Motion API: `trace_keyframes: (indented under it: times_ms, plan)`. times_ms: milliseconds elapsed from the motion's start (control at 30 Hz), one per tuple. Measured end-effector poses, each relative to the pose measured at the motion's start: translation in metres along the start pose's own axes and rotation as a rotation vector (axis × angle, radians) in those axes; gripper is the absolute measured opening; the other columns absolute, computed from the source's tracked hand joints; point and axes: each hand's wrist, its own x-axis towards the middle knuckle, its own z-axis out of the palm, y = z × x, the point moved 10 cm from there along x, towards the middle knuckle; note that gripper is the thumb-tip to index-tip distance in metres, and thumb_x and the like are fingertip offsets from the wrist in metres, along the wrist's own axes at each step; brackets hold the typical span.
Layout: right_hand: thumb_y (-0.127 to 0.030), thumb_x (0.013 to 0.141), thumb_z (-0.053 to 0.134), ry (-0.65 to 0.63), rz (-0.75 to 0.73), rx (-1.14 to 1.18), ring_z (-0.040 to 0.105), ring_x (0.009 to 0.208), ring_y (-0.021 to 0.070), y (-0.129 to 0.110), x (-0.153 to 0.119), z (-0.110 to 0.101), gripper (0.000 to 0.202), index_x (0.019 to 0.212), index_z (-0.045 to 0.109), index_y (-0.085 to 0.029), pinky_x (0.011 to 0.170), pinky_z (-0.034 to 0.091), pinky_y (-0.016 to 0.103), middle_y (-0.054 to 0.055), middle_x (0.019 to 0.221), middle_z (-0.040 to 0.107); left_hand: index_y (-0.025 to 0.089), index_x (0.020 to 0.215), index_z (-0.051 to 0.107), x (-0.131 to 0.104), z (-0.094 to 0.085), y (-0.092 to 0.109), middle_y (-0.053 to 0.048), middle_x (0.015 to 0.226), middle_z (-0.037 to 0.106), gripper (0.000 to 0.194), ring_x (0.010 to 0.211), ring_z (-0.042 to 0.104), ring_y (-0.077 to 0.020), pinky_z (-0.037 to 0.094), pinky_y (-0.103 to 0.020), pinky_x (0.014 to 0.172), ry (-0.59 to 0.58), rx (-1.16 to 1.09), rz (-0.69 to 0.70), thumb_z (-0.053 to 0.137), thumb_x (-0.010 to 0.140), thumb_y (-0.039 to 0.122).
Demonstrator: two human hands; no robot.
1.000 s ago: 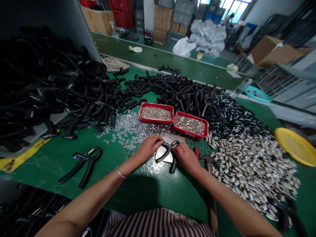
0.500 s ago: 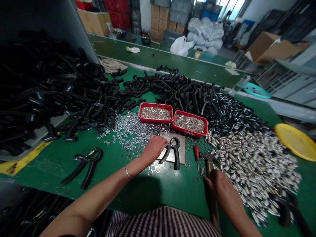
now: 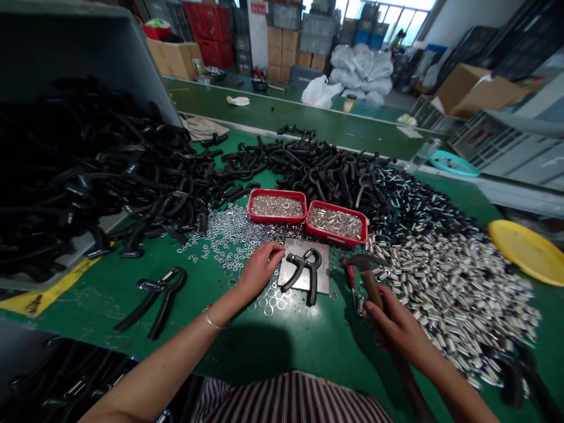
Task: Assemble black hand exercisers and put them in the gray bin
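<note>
Hammer, gripped in the right hand, calls for a controlled swing, with the black spring grip flat on the metal plate and the left hand, curled beside it, its hold not discernible, best drawn back.

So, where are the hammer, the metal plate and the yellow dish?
Hammer (image 3: 372, 286): head view, on its brown handle.
Metal plate (image 3: 302, 281): head view, on bare surface.
Yellow dish (image 3: 526, 254): head view, middle of its surface.
</note>
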Motion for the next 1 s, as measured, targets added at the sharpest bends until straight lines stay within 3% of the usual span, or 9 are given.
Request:
trace_keyframes:
  times_ms: [67, 200, 267, 367, 467, 533, 633, 733, 1000]
  plan:
    - [-0.047, 0.098, 0.042, -0.073, -0.06, -0.02, 0.068, 0.083, 0.0251, -0.027, 0.006, 0.015, 0.042, 0.13, 0.05, -0.02, 0.075, 0.054, 0.038, 0.009, 0.1, 0.071, 0.019, 0.098, 0.063, 0.0, 0.007, 0.003, -0.002, 0.097, 0.069, 0.007, 0.094, 0.063, -0.0184, 0.047, -0.033, 0.089, -0.042, -0.022, 0.003, 0.057, 0.095, 0.022]
    - [-0.045, 0.101, 0.037, 0.101, -0.167, -0.127, 0.069, 0.092, 0.0264, -0.065, 0.022, 0.014, 0.042, 0.134, 0.048, -0.02, 0.078, 0.053, 0.037, 0.013, 0.113, 0.069, 0.02, 0.098, 0.065, 0.001, 0.012, 0.005, -0.001, 0.098, 0.07, 0.008, 0.094, 0.064, -0.0174, 0.047, -0.032, 0.089, -0.077, -0.069, -0.002, 0.058, 0.095, 0.023]
    - [-0.043, 0.102, 0.035, 0.074, -0.182, -0.231, 0.07, 0.087, 0.0277, -0.072, 0.032, 0.023, 0.039, 0.127, 0.052, -0.019, 0.074, 0.052, 0.037, 0.015, 0.108, 0.07, 0.02, 0.098, 0.065, 0.002, 0.013, 0.004, -0.001, 0.097, 0.07, 0.009, 0.093, 0.064, -0.0173, 0.048, -0.031, 0.088, -0.097, -0.095, -0.021, 0.057, 0.095, 0.024]
    - [-0.041, 0.102, 0.035, -0.113, -0.177, -0.295, 0.07, 0.079, 0.0271, -0.071, 0.04, 0.045, 0.034, 0.116, 0.057, -0.019, 0.069, 0.051, 0.035, 0.012, 0.095, 0.071, 0.019, 0.098, 0.065, 0.004, 0.013, 0.001, -0.002, 0.095, 0.071, 0.012, 0.092, 0.065, -0.018, 0.048, -0.032, 0.087, -0.121, -0.097, -0.054, 0.053, 0.096, 0.024]
    - [-0.042, 0.102, 0.034, 0.003, -0.195, -0.173, 0.069, 0.086, 0.0251, -0.073, 0.038, 0.034, 0.036, 0.124, 0.053, -0.02, 0.074, 0.051, 0.034, 0.011, 0.101, 0.071, 0.019, 0.098, 0.065, 0.008, 0.01, -0.001, -0.003, 0.095, 0.071, 0.014, 0.091, 0.065, -0.0178, 0.049, -0.033, 0.088, -0.112, -0.1, -0.069, 0.051, 0.097, 0.024]
    - [-0.042, 0.102, 0.034, 0.083, -0.192, -0.146, 0.068, 0.087, 0.025, -0.069, 0.036, 0.028, 0.037, 0.126, 0.053, -0.021, 0.075, 0.051, 0.034, 0.012, 0.106, 0.07, 0.019, 0.099, 0.065, 0.015, 0.009, 0.0, -0.003, 0.096, 0.071, 0.014, 0.091, 0.065, -0.0177, 0.048, -0.033, 0.089, -0.097, -0.1, -0.067, 0.053, 0.097, 0.024]
    - [-0.043, 0.1, 0.038, -0.077, -0.139, -0.155, 0.066, 0.077, 0.0244, -0.05, 0.041, 0.047, 0.032, 0.109, 0.059, -0.02, 0.069, 0.049, 0.034, 0.01, 0.094, 0.07, 0.019, 0.097, 0.067, 0.031, 0.018, 0.006, -0.003, 0.096, 0.072, 0.013, 0.092, 0.065, -0.0182, 0.048, -0.032, 0.087, -0.111, -0.08, -0.025, 0.054, 0.096, 0.023]
    - [-0.048, 0.099, 0.042, -0.181, -0.055, 0.036, 0.063, 0.071, 0.0211, -0.029, 0.045, 0.058, 0.033, 0.103, 0.06, -0.02, 0.064, 0.047, 0.031, 0.004, 0.078, 0.065, 0.019, 0.096, 0.068, 0.049, 0.041, 0.02, -0.004, 0.097, 0.072, 0.012, 0.094, 0.065, -0.0192, 0.048, -0.033, 0.089, -0.194, -0.023, 0.067, 0.056, 0.095, 0.021]
    - [-0.061, 0.092, 0.052, 0.105, 0.248, 0.608, 0.043, 0.041, 0.0105, 0.018, 0.027, 0.041, 0.043, 0.113, 0.053, -0.023, 0.034, 0.033, 0.023, -0.004, 0.071, 0.057, 0.016, 0.093, 0.069, 0.072, 0.093, 0.038, -0.006, 0.097, 0.073, 0.012, 0.096, 0.066, -0.0216, 0.045, -0.036, 0.093, -0.358, 0.155, 0.173, 0.057, 0.094, 0.02]
